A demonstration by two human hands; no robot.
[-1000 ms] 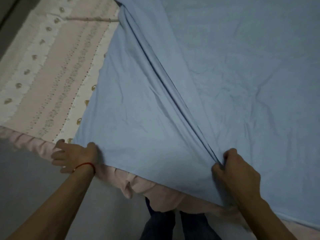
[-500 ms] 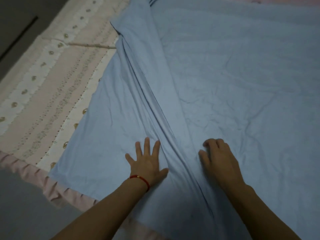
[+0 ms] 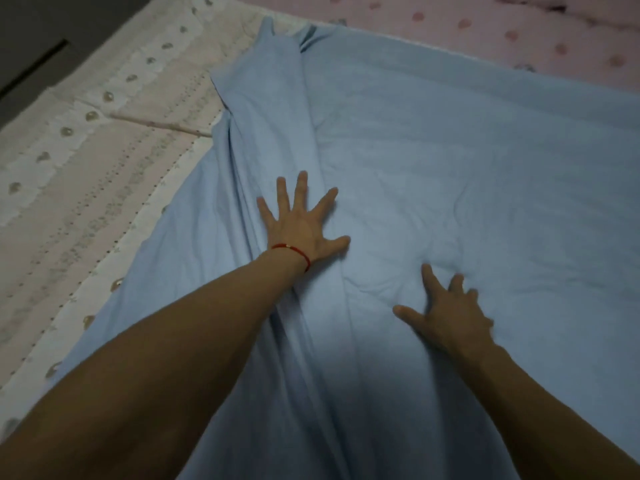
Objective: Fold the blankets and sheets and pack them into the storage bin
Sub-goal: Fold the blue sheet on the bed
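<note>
A light blue sheet (image 3: pixel 450 161) lies spread over the bed, with a long raised fold running from the far left corner down toward me. My left hand (image 3: pixel 301 226), a red string at its wrist, presses flat on the sheet with fingers spread, right beside that fold. My right hand (image 3: pixel 446 313) lies lower and to the right, fingers splayed on the wrinkled blue cloth. Neither hand holds anything. No storage bin is in view.
Under the sheet lies a pink and white patterned bedspread (image 3: pixel 97 174), showing on the left. A pink dotted quilt (image 3: pixel 485 32) lies along the far edge. Dark floor (image 3: pixel 31 36) shows at the top left corner.
Both hands let go of the sheet's near edge and slid forward over it, flat. My left hand has gone farther up the fold; the right has opened its fingers.
</note>
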